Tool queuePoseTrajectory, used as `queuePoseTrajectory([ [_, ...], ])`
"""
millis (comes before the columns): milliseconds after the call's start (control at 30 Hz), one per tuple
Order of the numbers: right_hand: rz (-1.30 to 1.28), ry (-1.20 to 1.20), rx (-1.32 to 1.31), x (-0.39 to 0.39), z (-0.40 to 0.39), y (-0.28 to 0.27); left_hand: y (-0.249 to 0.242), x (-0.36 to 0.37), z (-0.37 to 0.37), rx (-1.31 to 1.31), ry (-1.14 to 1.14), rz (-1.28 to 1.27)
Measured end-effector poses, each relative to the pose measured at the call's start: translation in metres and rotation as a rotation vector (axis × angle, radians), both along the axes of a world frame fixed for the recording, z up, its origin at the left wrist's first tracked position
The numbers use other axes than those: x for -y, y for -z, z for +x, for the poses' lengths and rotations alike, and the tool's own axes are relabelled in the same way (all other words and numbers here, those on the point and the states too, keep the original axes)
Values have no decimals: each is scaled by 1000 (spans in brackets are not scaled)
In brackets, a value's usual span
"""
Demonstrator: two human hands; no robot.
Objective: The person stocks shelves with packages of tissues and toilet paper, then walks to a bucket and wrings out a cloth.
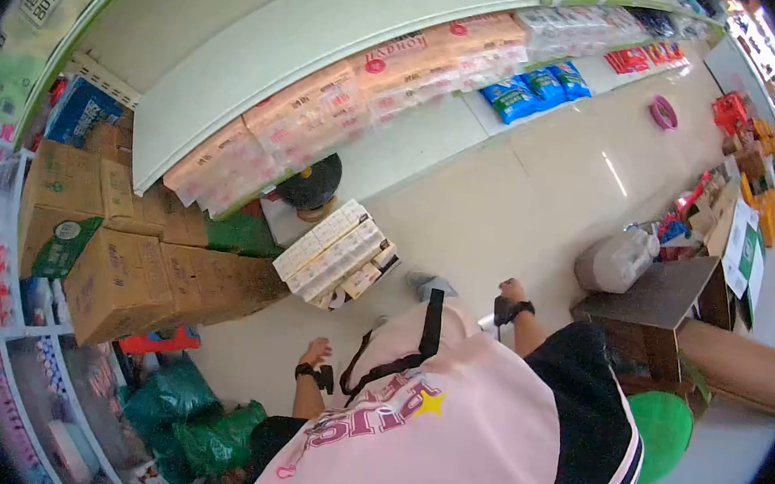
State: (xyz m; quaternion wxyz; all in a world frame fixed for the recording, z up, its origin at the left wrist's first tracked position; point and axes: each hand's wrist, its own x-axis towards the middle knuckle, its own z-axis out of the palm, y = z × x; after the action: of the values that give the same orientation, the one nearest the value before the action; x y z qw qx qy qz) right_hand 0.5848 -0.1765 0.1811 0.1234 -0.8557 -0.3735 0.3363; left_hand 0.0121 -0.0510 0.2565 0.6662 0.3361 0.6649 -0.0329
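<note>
My left hand (315, 352) hangs low over the floor, its fingers loosely apart and nothing visible in it. On the other side of my body, my right hand (511, 291) is held with its fingers curled in, and no object shows in it. Both wrists wear black bands with a small dark device. A stack of white patterned packs (335, 251) stands in front of my left hand, apart from it. Beyond the packs is a round black object (311, 182) beside the lower shelf.
Cardboard boxes (124, 280) and green bags (216, 432) lie at left. Pink tissue packs (326, 108) and blue bags (535, 92) line the lower shelf (437, 129). At right are a plastic jug (619, 260), an open carton (651, 293) and a green round object (655, 436).
</note>
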Motion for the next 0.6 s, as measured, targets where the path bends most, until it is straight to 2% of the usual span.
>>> queuePoseTrajectory([
  [33, 117, -102, 0, 18, -14, 29, 12, -14, -5, -31, 230, 205],
  [67, 79, -20, -257, 20, -35, 11, 37, -26, -18, -70, 457, 405],
  [100, 34, 66, -521, 26, -66, -12, 73, -35, -34, -204, 748, 837],
  [133, 22, 81, -532, 39, -96, -30, 97, -36, -49, -332, 1038, 1268],
  [167, 55, 56, -501, 51, -123, -47, 82, -33, -48, -323, 1056, 1257],
  [233, 97, 41, -461, 74, -142, -50, 26, -39, -16, 75, 138, 403],
  [300, -34, 121, -361, 120, -151, -40, 65, -26, -32, 112, 239, 385],
  [367, -162, 209, -266, 170, -158, -14, 78, -24, -41, 149, 350, 370],
  [433, -228, 273, -227, 187, -174, -26, 59, -8, -35, 81, 415, 197],
  [500, -184, 383, -304, 194, -172, -70, 37, 14, -19, 16, 469, 26],
  [533, -120, 351, -451, 230, -166, 39, 25, 21, -10, -15, 492, -60],
  [600, -49, 297, -372, 235, -172, 43, 16, 35, -3, -21, 513, -45],
])
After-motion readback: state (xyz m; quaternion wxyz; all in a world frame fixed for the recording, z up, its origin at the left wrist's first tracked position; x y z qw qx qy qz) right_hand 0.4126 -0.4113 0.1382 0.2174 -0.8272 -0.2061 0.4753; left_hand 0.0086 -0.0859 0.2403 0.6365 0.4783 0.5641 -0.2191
